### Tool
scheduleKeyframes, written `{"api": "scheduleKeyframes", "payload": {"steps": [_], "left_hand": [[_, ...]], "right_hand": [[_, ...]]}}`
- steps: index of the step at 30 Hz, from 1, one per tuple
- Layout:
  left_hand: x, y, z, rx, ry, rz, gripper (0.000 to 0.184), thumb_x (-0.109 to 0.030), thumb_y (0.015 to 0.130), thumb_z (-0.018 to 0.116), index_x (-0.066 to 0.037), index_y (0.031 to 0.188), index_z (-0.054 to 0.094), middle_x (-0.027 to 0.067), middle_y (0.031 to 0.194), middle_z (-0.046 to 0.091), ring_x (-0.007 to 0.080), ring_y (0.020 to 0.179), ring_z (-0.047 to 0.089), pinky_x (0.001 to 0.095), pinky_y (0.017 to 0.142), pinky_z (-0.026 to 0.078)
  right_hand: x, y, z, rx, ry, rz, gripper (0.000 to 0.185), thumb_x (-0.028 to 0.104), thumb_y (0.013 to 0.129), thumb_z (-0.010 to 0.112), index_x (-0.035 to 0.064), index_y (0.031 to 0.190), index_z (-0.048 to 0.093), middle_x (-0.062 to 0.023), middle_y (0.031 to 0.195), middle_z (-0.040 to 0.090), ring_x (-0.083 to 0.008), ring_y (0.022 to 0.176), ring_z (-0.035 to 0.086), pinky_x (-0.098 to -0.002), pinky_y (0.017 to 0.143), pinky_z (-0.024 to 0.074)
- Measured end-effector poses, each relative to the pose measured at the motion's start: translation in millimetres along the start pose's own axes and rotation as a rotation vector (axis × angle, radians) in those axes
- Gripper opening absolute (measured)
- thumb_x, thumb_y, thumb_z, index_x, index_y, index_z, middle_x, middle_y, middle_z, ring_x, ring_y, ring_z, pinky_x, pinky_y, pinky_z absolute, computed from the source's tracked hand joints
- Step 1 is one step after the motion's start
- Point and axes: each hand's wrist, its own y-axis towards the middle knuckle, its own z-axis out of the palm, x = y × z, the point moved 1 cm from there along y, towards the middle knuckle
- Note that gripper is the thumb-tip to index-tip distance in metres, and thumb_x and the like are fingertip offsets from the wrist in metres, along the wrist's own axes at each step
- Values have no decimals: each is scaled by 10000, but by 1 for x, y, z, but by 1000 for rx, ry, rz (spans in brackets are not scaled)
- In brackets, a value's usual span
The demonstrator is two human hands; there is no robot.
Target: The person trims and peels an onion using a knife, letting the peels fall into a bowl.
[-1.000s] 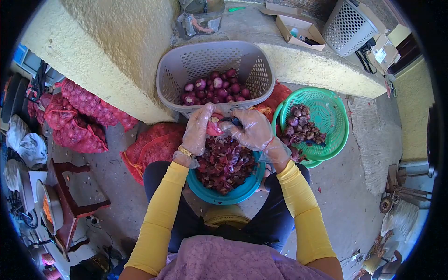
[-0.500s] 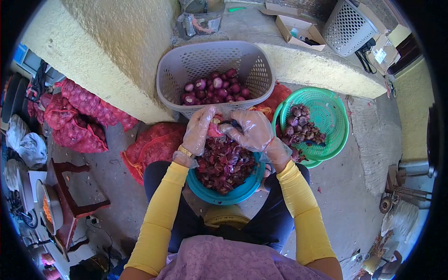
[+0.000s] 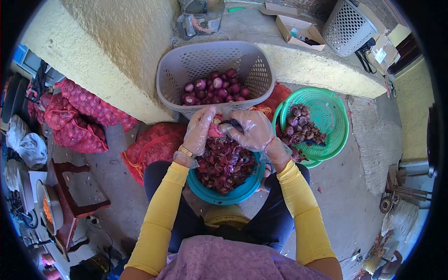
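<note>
Both hands wear clear plastic gloves and meet above a blue basin (image 3: 223, 200) heaped with onion skins (image 3: 224, 170). A red onion (image 3: 215, 128) is gripped in the closed fingers of my left hand (image 3: 198, 130). Against its right side, my right hand (image 3: 252, 129) is closed around a knife (image 3: 233, 124) with a black handle; its blade is mostly hidden. Just beyond the hands stands a grey perforated basket (image 3: 170, 91) with peeled red onions (image 3: 218, 86) in it. Unpeeled onions (image 3: 298, 126) lie in a green colander (image 3: 338, 114) to the right.
Red mesh sacks of onions (image 3: 156, 144) lean near my left leg, and more sacks (image 3: 77, 121) lie farther left. A yellow wall (image 3: 107, 51) rises at the back left. On a ledge are a cardboard box (image 3: 298, 33) and another basket (image 3: 349, 28). A wooden frame (image 3: 70, 186) stands at left.
</note>
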Motion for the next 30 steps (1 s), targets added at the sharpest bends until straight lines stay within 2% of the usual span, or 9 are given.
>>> {"api": "scheduleKeyframes", "payload": {"steps": [2, 4, 11, 15, 20, 24, 27, 29, 30], "left_hand": [[-2, -1, 3, -5, -8, -2, 369, -371, 1051, 607, -21, 1144, 678, 30, 1056, 686, 106, 958, 618, 272, 904, 507], [-3, -1, 6, -18, 86, 63, 418, -414, 1084, 514, -25, 1096, 667, 41, 980, 669, 90, 858, 602, 268, 778, 536], [-6, -2, 7, 14, 75, 31, 397, -406, 1081, 527, -35, 1098, 669, 23, 1007, 659, 92, 883, 589, 262, 807, 516], [-8, -4, 9, -11, 122, 70, 398, -416, 1078, 535, -44, 1111, 671, 19, 1024, 652, 93, 898, 584, 265, 841, 504], [-7, -5, 8, -75, 107, 24, 422, -434, 1070, 546, -35, 1130, 667, 31, 1034, 653, 104, 930, 593, 276, 865, 507], [-5, -2, 4, -111, 123, 34, 454, -450, 1061, 558, -15, 1140, 661, 43, 1056, 661, 112, 975, 600, 283, 886, 510], [-6, -2, 2, -100, 106, 29, 429, -415, 1050, 593, -6, 1157, 662, 39, 1071, 679, 107, 984, 614, 282, 907, 506], [-7, -3, 3, -83, 88, 11, 400, -378, 1041, 627, -2, 1173, 663, 31, 1079, 693, 100, 978, 626, 278, 921, 501], [-13, -7, 9, -103, 108, 19, 397, -377, 1041, 625, -6, 1175, 664, 31, 1082, 693, 102, 982, 626, 279, 927, 498]], "right_hand": [[2, 1, -2, -22, 26, -29, 304, 278, 877, 756, 47, 1073, 726, -211, 923, 721, -426, 880, 695, -485, 762, 551], [2, 0, -2, -11, 8, -28, 303, 274, 877, 753, 46, 1074, 726, -214, 923, 721, -429, 882, 694, -487, 766, 550], [-7, -1, 5, 97, 10, 29, 324, 309, 895, 733, 53, 1094, 729, -223, 934, 719, -438, 895, 686, -489, 774, 549], [-8, -1, 11, 52, -14, -15, 352, 342, 900, 725, 59, 1110, 728, -222, 899, 712, -438, 868, 684, -499, 752, 541], [1, -1, 7, 133, -104, 20, 374, 404, 885, 736, 30, 910, 727, -214, 747, 663, -441, 744, 661, -523, 663, 512], [-6, -4, 8, 180, -152, -14, 399, 420, 878, 743, 27, 820, 710, -212, 715, 649, -440, 719, 654, -519, 648, 512], [-7, -3, 8, 155, -141, -30, 380, 409, 867, 762, 31, 872, 714, -206, 754, 669, -437, 746, 665, -508, 665, 523], [-3, 0, 6, -116, 16, -129, 373, 395, 855, 781, 36, 926, 710, -201, 806, 689, -429, 781, 679, -493, 687, 532], [-1, 1, 2, -116, 16, -130, 373, 395, 855, 781, 36, 926, 710, -201, 806, 689, -429, 781, 679, -493, 687, 532]]}}
